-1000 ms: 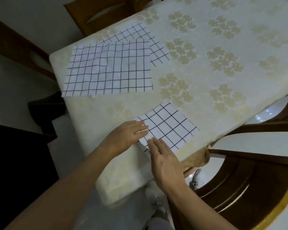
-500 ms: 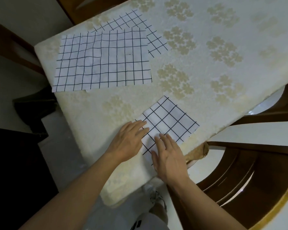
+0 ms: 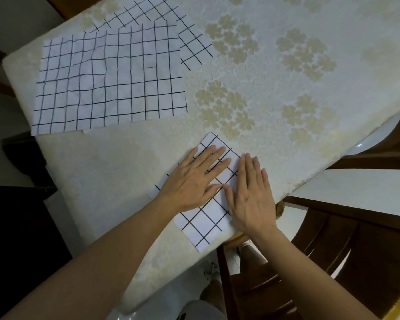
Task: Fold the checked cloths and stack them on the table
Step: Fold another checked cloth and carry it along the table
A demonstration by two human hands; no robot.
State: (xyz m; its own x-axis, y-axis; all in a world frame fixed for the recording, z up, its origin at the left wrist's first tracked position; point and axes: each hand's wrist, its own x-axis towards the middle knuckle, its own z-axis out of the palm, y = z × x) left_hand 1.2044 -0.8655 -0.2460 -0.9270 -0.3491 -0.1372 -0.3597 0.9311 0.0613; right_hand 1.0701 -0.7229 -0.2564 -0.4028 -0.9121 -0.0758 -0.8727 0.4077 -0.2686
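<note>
The folded white cloth with a black grid (image 3: 202,224) lies at lower centre of the frame, near the table's edge. The left hand (image 3: 193,181) and right hand (image 3: 249,197) press flat on it side by side, fingers straight, gripping nothing. Two unfolded checked cloths (image 3: 111,77) overlap at upper left on the cream flower-patterned tablecloth (image 3: 298,84). A brown wooden chair (image 3: 356,241) stands at lower right.

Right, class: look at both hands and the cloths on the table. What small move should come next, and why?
Probably lift the left hand and right hand off the folded checked cloth and reach for the top unfolded cloth. Both hands lie flat on the folded one, which looks compact and smoothed, while the top cloth and the lower cloth beneath it lie unfolded at the table corner.
</note>
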